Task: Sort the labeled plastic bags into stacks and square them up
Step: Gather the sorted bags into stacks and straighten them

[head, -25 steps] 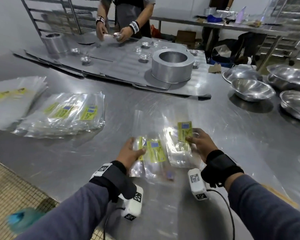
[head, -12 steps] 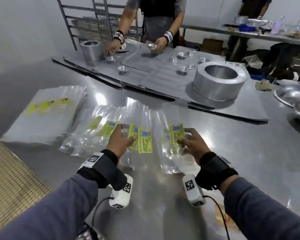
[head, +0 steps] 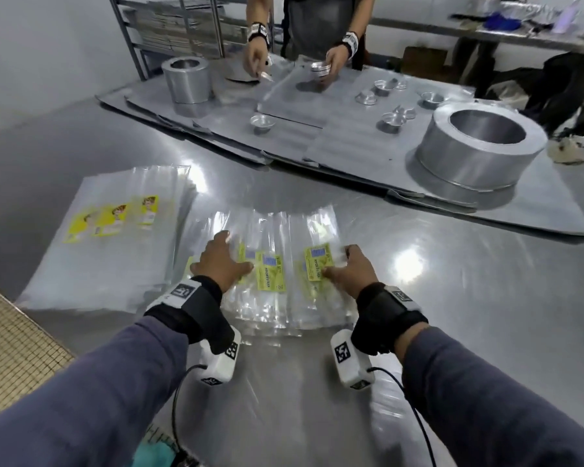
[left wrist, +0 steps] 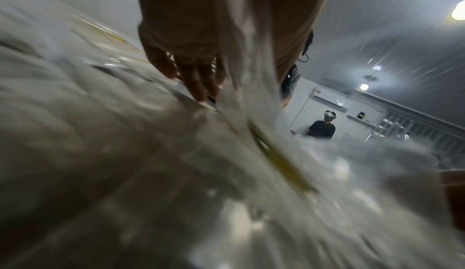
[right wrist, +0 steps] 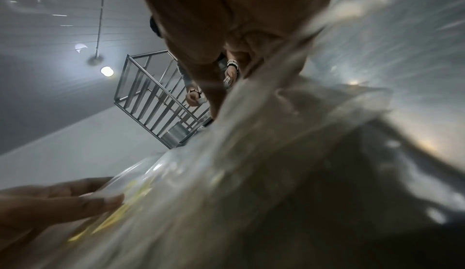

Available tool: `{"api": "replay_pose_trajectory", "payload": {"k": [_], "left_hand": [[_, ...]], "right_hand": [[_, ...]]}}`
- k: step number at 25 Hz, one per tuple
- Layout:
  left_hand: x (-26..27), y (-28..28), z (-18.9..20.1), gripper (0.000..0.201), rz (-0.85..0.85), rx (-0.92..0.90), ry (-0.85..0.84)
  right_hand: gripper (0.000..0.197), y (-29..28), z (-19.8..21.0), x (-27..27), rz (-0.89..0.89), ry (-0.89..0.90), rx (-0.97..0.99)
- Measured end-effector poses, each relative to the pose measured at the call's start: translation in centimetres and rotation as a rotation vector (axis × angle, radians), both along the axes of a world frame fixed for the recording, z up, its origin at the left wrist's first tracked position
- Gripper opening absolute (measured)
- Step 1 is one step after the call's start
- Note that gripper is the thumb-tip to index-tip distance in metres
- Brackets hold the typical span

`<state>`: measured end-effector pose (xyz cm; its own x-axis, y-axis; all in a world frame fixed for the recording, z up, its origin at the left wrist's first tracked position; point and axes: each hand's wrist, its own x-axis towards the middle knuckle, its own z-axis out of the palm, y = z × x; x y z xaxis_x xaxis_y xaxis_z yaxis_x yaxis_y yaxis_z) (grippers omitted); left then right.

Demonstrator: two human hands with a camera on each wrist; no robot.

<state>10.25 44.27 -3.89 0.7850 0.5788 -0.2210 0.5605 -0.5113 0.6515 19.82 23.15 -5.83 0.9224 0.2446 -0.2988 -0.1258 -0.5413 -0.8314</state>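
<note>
Both hands have carried their fanned bags leftward and away across the steel table, from the near-right area a second ago to right beside the big stack; head view has swung left too. Left hand now lies on its fan of green-label bags, thumb pointing right along the labels, fingers out over the film; wrist view is smeared, film seems to pass between thumb and fingers, so likely a loose pinch, not certain. Right hand pinches the second bunch, thumb on the label edge, fingers curled at the right side. Both bunches overlap mid-table, long edges fanned, not squared yet. Larger stack with yellow cartoon labels sits just left, its right edge touching or slightly under the fanned bags; cannot tell which. Handling guess: thin clear film, very light, floppy, slick sheet on sheet, slides easily on polished steel, so it will skew again if released carelessly. Best hold looks like the label zone or the side edges, thumb over and fingers under, then tap the short edges on the table. Across the table another person handles small foil cups on cardboard near a large metal ring.
</note>
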Motion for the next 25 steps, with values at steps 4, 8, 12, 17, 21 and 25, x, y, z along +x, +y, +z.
{"api": "replay_pose_trajectory", "payload": {"k": [4,8,12,17,21,25], "left_hand": [[-0.1,0.2,-0.2,0.097,-0.054,0.207,0.250],[-0.2,-0.7,0.4,0.096,-0.050,0.230,0.277],[-0.6,-4.1,1.8,0.081,-0.086,0.271,0.159],[-2.2,-14.4,1.8,0.063,-0.348,0.245,0.034],[-3.7,-22.7,0.8,0.051,-0.576,0.168,0.026],[-4.6,-29.6,-0.9,0.047,-0.704,0.112,0.115]], "right_hand": [[0.068,-0.3,0.1,-0.3,0.003,-0.051,-0.206],[0.072,-1.4,0.3,-0.7,0.025,-0.065,-0.317],[0.075,-4.2,1.3,-1.7,0.041,-0.050,-0.255],[0.077,-12.8,1.7,-4.5,0.058,-0.072,-0.367],[0.073,-20.6,2.3,-8.1,0.072,-0.093,-0.485],[0.072,-28.8,2.2,-11.5,0.088,-0.113,-0.567]]}}
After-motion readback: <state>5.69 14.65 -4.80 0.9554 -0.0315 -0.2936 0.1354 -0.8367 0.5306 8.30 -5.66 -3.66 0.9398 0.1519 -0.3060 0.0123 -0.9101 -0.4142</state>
